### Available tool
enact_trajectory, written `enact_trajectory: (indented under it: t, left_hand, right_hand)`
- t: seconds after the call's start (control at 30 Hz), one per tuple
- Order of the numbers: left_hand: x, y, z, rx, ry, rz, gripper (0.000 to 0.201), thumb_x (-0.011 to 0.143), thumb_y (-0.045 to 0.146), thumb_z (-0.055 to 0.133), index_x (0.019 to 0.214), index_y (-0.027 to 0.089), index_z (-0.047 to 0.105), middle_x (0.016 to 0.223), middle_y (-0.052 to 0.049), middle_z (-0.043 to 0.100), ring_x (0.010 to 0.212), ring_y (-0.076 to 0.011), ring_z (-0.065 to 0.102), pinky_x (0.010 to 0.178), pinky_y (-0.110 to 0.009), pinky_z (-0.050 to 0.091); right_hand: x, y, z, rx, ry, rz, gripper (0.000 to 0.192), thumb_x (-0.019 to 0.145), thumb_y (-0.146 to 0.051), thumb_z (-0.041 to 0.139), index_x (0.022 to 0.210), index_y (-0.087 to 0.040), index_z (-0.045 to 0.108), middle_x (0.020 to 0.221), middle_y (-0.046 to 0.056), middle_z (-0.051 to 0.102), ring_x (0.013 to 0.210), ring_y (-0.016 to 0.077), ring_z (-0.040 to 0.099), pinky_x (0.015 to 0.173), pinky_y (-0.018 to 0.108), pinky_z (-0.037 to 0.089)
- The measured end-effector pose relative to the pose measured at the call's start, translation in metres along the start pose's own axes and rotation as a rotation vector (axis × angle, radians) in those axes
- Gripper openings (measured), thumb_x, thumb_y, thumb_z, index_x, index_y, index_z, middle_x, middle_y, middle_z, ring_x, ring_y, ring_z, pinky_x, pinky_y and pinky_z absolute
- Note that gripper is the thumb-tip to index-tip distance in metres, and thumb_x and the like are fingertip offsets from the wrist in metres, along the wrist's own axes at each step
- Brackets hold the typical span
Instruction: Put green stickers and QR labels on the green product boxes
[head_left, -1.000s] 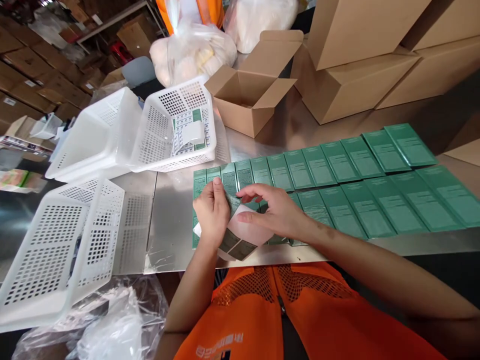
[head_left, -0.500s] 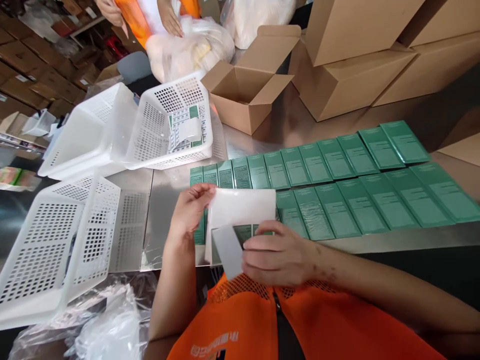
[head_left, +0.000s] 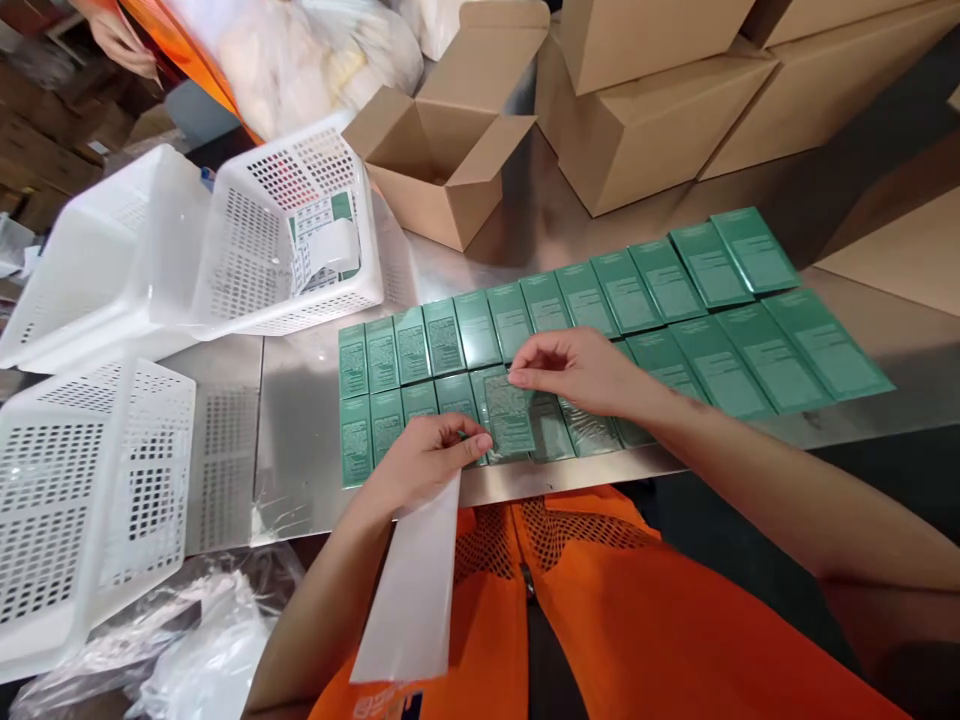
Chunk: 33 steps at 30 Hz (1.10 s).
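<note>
My left hand (head_left: 427, 455) is closed, with a long white paper strip (head_left: 412, 590) hanging from beneath it over my vest. Its thumb and index fingertip rest at the left edge of a thin green printed piece (head_left: 508, 415), which looks like a label. That piece lies slightly askew over the front row of green boxes (head_left: 356, 440). At its upper right corner, my right hand (head_left: 574, 372) has thumb and index finger pinched together. Whether the piece is stuck to the box below cannot be made out. Both hands partly cover the front row.
Behind stands a back row of green boxes (head_left: 480, 330). White perforated baskets (head_left: 292, 320) are at the left, one holding printed sheets (head_left: 322, 240). An open carton (head_left: 465, 210) and stacked cartons (head_left: 652, 120) stand farther back. Another person's hand (head_left: 124, 40) shows top left.
The white sheet has come down from in front of the boxes and hangs below my left hand. Both hands now meet at the front row, and the view has shifted right.
</note>
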<state>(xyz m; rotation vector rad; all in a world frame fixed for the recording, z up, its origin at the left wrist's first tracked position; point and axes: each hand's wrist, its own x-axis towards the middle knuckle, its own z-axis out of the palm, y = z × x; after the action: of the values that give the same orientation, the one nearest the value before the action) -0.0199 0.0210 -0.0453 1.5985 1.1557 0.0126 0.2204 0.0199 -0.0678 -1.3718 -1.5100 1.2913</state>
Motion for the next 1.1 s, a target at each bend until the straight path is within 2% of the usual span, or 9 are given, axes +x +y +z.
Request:
enact_trajectory:
  t: [0.17, 0.37, 0.9, 1.0, 1.1]
  left_hand:
    - [0.003, -0.007, 0.012, 0.124, 0.017, -0.022, 0.036, 0.087, 0.047, 0.054, 0.064, 0.02, 0.053, 0.057, 0.004, 0.044, 0.056, -0.013, 0.038, 0.055, -0.027, 0.028]
    - [0.011, -0.011, 0.021, 0.294, 0.021, -0.061, 0.035, 0.087, 0.042, 0.05, 0.058, 0.022, 0.046, 0.053, 0.003, 0.045, 0.054, -0.0152, 0.041, 0.056, -0.03, 0.026]
    - [0.018, 0.001, 0.025, 0.426, 0.009, -0.14, 0.029, 0.083, 0.038, 0.05, 0.058, 0.023, 0.049, 0.053, 0.0, 0.048, 0.054, -0.0179, 0.043, 0.058, -0.032, 0.024]
    - [0.019, 0.004, 0.025, 0.511, 0.005, -0.162, 0.031, 0.083, 0.038, 0.051, 0.056, 0.023, 0.047, 0.051, 0.0, 0.045, 0.054, -0.0187, 0.041, 0.058, -0.032, 0.023]
    - [0.017, 0.004, 0.021, 0.532, -0.025, -0.141, 0.042, 0.087, 0.043, 0.05, 0.051, 0.023, 0.041, 0.047, 0.002, 0.037, 0.051, -0.0177, 0.036, 0.056, -0.032, 0.022]
  right_hand:
    - [-0.003, 0.009, 0.018, -0.146, 0.011, 0.022, 0.017, 0.08, -0.037, 0.071, 0.076, -0.02, 0.073, 0.066, -0.001, 0.069, 0.062, 0.0127, 0.058, 0.061, 0.026, 0.041]
    - [-0.004, 0.018, 0.029, -0.34, 0.044, 0.007, 0.018, 0.085, -0.035, 0.07, 0.074, -0.02, 0.071, 0.071, -0.001, 0.07, 0.064, 0.0126, 0.059, 0.061, 0.025, 0.038]
    - [-0.001, 0.028, 0.037, -0.508, 0.033, -0.044, 0.019, 0.09, -0.029, 0.066, 0.074, -0.019, 0.066, 0.075, 0.001, 0.064, 0.071, 0.0159, 0.058, 0.065, 0.028, 0.037]
    - [-0.004, 0.028, 0.04, -0.576, 0.101, -0.043, 0.016, 0.087, -0.033, 0.071, 0.092, -0.018, 0.065, 0.1, 0.005, 0.062, 0.066, 0.0148, 0.055, 0.063, 0.029, 0.038]
    - [-0.005, 0.024, 0.045, -0.628, 0.211, -0.003, 0.049, 0.081, -0.037, 0.076, 0.119, -0.016, 0.054, 0.12, 0.012, 0.053, 0.062, 0.015, 0.053, 0.059, 0.031, 0.04]
